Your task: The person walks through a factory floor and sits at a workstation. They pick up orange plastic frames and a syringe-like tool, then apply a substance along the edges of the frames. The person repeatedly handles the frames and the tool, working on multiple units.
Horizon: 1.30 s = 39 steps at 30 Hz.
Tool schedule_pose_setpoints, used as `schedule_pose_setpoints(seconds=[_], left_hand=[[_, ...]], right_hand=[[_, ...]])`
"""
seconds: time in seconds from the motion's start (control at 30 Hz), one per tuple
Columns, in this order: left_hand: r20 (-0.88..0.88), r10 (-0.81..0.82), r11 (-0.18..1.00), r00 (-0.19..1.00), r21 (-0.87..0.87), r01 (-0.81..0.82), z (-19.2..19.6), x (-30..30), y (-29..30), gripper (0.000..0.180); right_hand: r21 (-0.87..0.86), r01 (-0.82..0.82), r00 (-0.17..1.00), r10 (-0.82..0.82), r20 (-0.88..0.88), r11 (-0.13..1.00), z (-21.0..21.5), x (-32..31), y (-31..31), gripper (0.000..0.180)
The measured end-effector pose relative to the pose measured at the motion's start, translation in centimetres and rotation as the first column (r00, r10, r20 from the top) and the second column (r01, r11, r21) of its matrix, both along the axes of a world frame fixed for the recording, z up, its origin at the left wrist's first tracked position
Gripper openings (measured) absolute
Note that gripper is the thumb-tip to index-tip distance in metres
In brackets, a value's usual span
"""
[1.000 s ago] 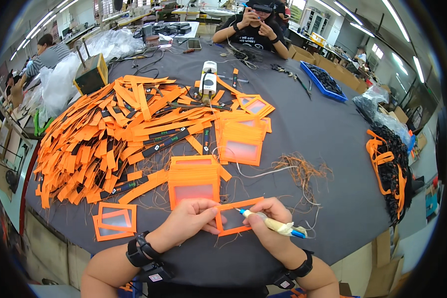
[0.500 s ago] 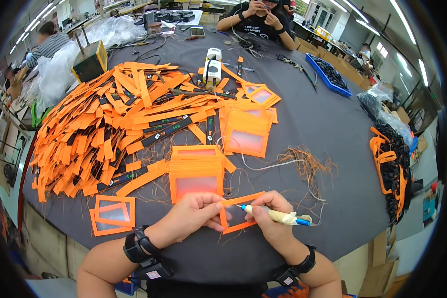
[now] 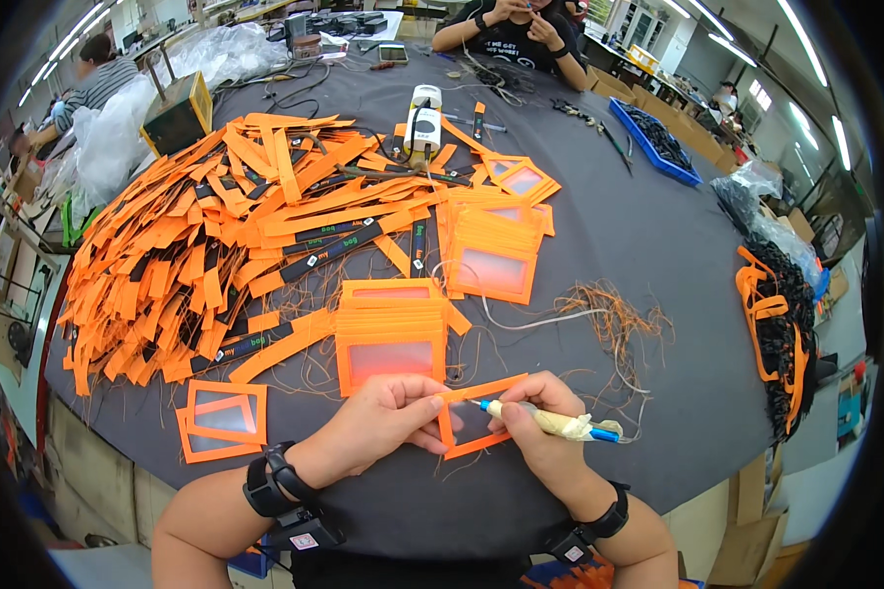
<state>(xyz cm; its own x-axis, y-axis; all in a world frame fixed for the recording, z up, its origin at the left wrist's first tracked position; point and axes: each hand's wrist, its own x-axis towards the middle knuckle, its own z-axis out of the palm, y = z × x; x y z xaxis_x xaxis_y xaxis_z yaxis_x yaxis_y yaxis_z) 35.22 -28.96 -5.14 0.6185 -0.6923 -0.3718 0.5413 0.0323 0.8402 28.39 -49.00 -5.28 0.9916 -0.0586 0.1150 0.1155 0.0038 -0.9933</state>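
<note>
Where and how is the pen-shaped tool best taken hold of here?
Most likely the pen-shaped tool is best pinched around its cream-wrapped barrel, coming from the right, as the right hand does. The wrapping makes that part thick, and the narrow tip points left toward the orange frame, so this side keeps the fingers behind it.

Across the dark grey table (image 3: 599,226) sprawls a heap of orange strips (image 3: 172,255), two stacks of orange-framed windows (image 3: 391,334) alongside. A pair of similar frames (image 3: 201,449) overlaps near the front edge; over to the right lie a snarl of orange thread (image 3: 611,316) and a blue tray (image 3: 695,181).
</note>
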Motion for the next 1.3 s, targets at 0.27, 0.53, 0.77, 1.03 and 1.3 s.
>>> schedule_pose_setpoints(seconds=[0.27, 0.53, 0.77, 1.03, 1.3], left_hand=[[-0.002, 0.003, 1.000, 1.000, -0.001, -0.003, -0.1, 0.0, 0.0, 0.021], [0.021, 0.007, 1.000, 1.000, 0.020, -0.008, -0.2, -0.1, -0.2, 0.021], [0.132, -0.017, 0.999, 0.991, 0.044, 0.011, 0.2, -0.7, -0.3, 0.019], [0.842, -0.105, 0.968, 0.529, 0.208, -0.140, 0.0, -1.1, -0.2, 0.014], [0.715, 0.012, 0.920, 0.699, 0.266, -0.287, 0.7, 0.0, 0.5, 0.009]], right_hand=[[-0.006, -0.003, 1.000, 0.003, -0.015, 1.000, 0.0, -0.1, -0.1, 0.009], [-0.126, 0.160, 0.945, -0.115, 0.307, 0.979, 0.9, 0.5, -0.4, 0.017], [-0.651, 0.231, 0.942, 0.002, 0.336, 0.723, 1.9, 1.0, -1.3, 0.025], [-0.604, 0.220, 0.910, 0.062, 0.410, 0.766, 1.8, 0.5, -0.1, 0.021], [-0.491, 0.098, 0.989, -0.031, 0.142, 0.866, 2.5, 0.1, -0.4, 0.014]])
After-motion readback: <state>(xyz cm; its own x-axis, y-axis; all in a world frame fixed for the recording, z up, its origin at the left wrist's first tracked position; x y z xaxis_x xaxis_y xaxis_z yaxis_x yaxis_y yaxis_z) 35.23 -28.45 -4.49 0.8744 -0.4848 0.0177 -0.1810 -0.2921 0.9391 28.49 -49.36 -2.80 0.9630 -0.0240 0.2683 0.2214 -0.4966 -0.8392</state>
